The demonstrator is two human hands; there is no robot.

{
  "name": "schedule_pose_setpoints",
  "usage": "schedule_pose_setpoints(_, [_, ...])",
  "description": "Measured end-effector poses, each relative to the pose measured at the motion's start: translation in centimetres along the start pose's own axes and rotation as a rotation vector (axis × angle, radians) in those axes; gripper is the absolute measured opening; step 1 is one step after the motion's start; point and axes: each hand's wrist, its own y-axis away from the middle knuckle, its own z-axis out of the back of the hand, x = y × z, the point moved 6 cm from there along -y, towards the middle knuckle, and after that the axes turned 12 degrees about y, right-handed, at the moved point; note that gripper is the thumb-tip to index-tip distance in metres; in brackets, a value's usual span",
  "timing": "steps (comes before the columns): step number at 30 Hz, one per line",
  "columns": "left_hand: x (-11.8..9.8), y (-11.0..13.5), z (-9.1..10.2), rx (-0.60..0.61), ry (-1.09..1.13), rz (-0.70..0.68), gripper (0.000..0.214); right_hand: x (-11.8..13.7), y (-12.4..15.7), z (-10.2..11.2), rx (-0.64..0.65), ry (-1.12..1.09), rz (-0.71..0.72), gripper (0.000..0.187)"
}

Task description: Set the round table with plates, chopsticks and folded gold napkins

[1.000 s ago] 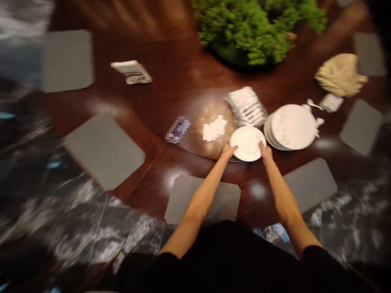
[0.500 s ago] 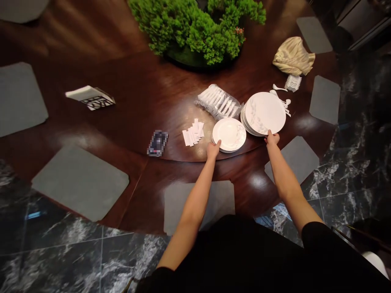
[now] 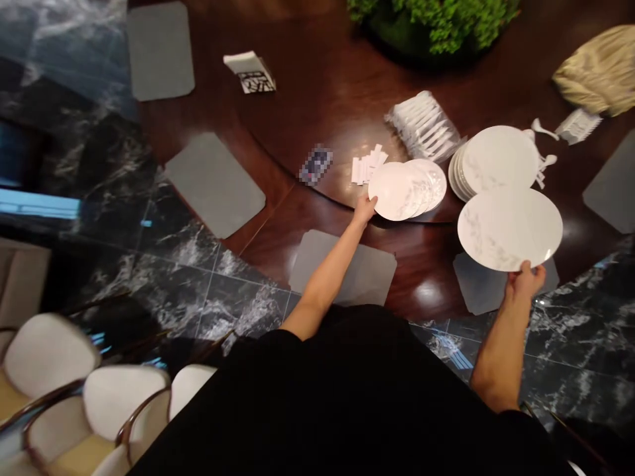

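Note:
My right hand [image 3: 526, 281] pinches the near rim of a large white plate [image 3: 510, 228] with a grey floral pattern. That plate is off the stack of large plates [image 3: 499, 155] behind it, over the table's edge and a grey placemat. My left hand [image 3: 366, 207] grips the left rim of a small white plate [image 3: 391, 192], thumb on top. The small plate is slid left, partly overlapping the fanned small plates [image 3: 434, 185] beneath it. Whether it touches them I cannot tell.
Near the plates lie a plastic-wrapped bundle of white items [image 3: 425, 125], white paper slips [image 3: 368, 165], a blurred phone-like object [image 3: 316, 165] and white spoons [image 3: 544, 129]. A napkin holder [image 3: 251, 73], greenery [image 3: 446, 26], beige cloth [image 3: 600, 73] and placemats [image 3: 215, 185] surround them. Chairs [image 3: 124, 396] stand lower left.
My right hand has drawn the top large plate off its stack toward me. My left hand has pulled the top small plate leftward, fanning the pile. The view has swung left and down.

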Motion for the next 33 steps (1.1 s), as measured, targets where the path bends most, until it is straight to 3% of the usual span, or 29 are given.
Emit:
schedule_pose_setpoints(2, [-0.2,1.2,3.5,-0.003,0.059,-0.022,0.022,-3.3,2.9,0.7,0.031,-0.105,0.053,0.028])
schedule_pose_setpoints(4, [-0.3,2.0,5.9,-0.001,0.131,-0.029,0.022,-6.0,6.7,-0.6,0.079,-0.179,0.063,0.033])
schedule_pose_setpoints(10, [0.9,1.6,7.5,0.027,0.342,0.028,0.028,-10.4,19.1,-8.2,0.302,-0.333,-0.085,0.047])
schedule_pose_setpoints(12, [1.3,2.1,9.7,0.032,0.4,0.017,0.036,-11.6,22.7,-10.0,0.365,-0.309,-0.138,0.05])
schedule_pose_setpoints(14, [1.8,3.3,14.0,0.015,0.424,-0.007,0.04,-12.7,25.8,-11.9,0.411,-0.27,-0.164,0.055])
schedule_pose_setpoints(18, [4.0,7.6,26.3,-0.087,0.383,-0.049,0.048,-14.6,31.1,-17.1,0.509,-0.2,-0.19,0.058])
schedule_pose_setpoints(21, [7.3,11.2,34.6,-0.19,0.351,-0.004,0.05,-15.4,34.2,-21.3,0.564,-0.149,-0.184,0.058])
schedule_pose_setpoints(23, [10.3,13.4,38.8,-0.292,0.354,0.076,0.047,-15.8,35.8,-23.4,0.593,-0.114,-0.185,0.06])
schedule_pose_setpoints(27, [16.3,17.5,43.6,-0.439,0.382,0.263,0.039,-16.4,37.8,-26.2,0.651,-0.086,-0.188,0.063])
schedule_pose_setpoints(30, [19.4,19.8,45.1,-0.46,0.403,0.325,0.035,-16.9,38.7,-27.1,0.68,-0.064,-0.187,0.065])
schedule_pose_setpoints(33, [21.2,21.1,46.1,-0.433,0.414,0.319,0.038,-17.5,39.5,-27.7,0.715,-0.061,-0.194,0.067])
